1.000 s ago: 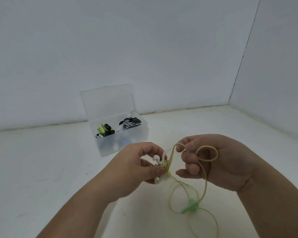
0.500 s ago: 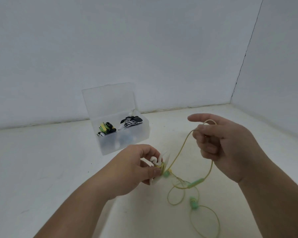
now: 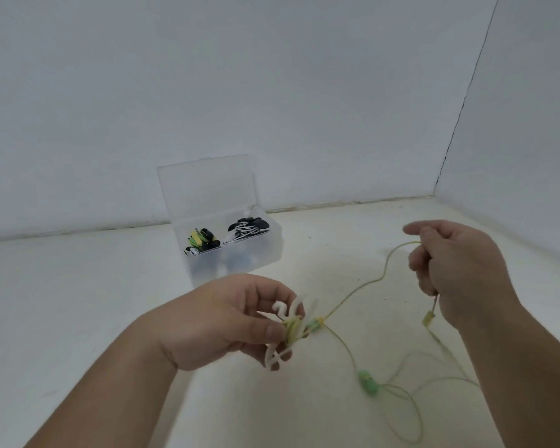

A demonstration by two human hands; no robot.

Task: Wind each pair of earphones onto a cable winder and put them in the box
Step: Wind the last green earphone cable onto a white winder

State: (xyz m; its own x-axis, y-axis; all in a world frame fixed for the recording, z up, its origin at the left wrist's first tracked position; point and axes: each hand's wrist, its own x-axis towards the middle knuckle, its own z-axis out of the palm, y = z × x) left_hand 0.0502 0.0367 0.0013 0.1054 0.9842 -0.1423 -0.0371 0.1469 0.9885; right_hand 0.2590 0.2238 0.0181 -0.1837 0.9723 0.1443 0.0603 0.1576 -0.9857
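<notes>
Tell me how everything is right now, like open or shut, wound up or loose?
box, open, its lid standing up.
black-and-white earphones, wound up, lying in the box.
green-and-black earphones, wound up, lying in the box.
cable winder, gripped by the left hand, a few turns on it.
yellow-green earphones, partly wound, the rest loose.
right hand, pinching those earphones' cable.

Soft, even light; faint shadows; perhaps slight motion blur; wide-angle bowing.
</notes>
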